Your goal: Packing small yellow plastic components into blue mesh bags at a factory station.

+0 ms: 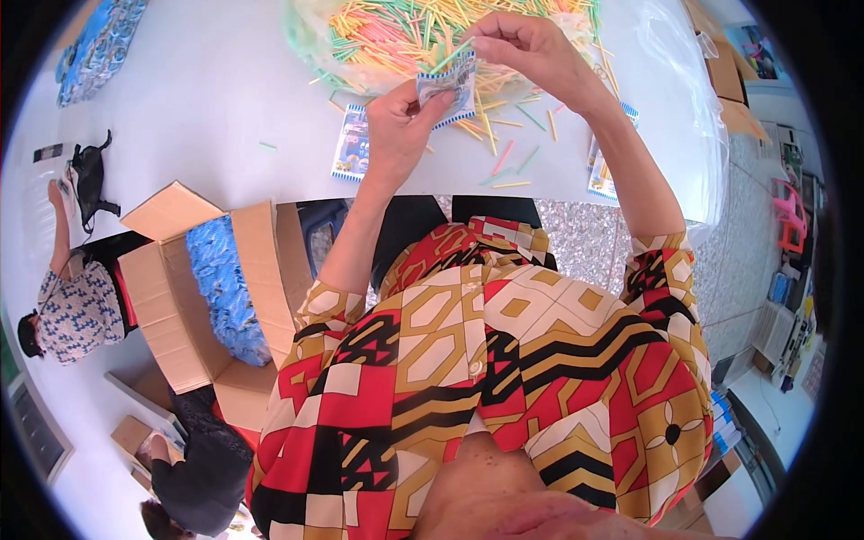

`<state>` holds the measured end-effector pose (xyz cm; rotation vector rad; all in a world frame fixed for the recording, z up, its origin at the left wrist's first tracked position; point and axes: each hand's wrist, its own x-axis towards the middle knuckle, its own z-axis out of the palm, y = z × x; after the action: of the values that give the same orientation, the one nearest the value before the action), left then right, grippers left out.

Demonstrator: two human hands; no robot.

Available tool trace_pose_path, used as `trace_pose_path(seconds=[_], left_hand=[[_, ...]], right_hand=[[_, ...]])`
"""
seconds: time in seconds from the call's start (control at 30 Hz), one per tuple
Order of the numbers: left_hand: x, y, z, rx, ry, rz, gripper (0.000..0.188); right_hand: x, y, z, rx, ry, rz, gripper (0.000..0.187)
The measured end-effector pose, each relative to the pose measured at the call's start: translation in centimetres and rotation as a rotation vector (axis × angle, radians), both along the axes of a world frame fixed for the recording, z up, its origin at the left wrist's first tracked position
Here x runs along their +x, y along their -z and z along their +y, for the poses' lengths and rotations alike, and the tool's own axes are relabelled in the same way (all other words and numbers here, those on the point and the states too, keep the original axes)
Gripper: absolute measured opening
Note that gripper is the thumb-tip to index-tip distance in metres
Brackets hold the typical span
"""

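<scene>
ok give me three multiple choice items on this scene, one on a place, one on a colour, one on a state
1. Where is the open cardboard box?
A. on the table
B. on the floor at the person's left
C. on the person's lap

2. What colour are the packets filling that box?
A. blue
B. red
C. black

3. What is the left hand doing?
A. lying flat on the table
B. holding a small printed packet
C. hanging empty

Answers:
1 B, it stands below the white table edge, left of the person.
2 A, the heap inside shows blue.
3 B, its fingers grip the packet while the right hand pinches a green stick at its top.
</scene>
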<state>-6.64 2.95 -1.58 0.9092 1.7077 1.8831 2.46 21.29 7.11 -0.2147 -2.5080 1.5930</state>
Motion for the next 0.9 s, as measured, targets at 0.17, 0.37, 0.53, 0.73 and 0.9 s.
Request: trace_pose_path(seconds=[0.17,0.37,0.53,0.73,0.9], left_hand=[[-0.3,0.4,0.0,-0.051,0.013,0.066,0.016],[-0.1,-0.1,-0.3,-0.059,-0.004,0.053,0.015],[-0.4,0.3,-0.7,-0.012,0.021,0.002,0.015],[-0.1,-1.6,-1.2,0.006,0.047,0.0,0.015],[-0.7,-2.4,-1.8,0.092,-0.056,0.016,0.012]], right_hand=[[0.6,-1.7,-0.6,0.004,0.069,0.079,0.013],[0.6,-4.0,-1.3,0.086,0.065,0.093,0.013],[0.7,-1.9,-1.4,-0.1,0.068,0.076,0.012],[1.8,2.8,-1.9,-0.113,0.032,0.08,0.015],[3.2,2.4,-2.7,-0.089,0.223,0.135,0.012]])
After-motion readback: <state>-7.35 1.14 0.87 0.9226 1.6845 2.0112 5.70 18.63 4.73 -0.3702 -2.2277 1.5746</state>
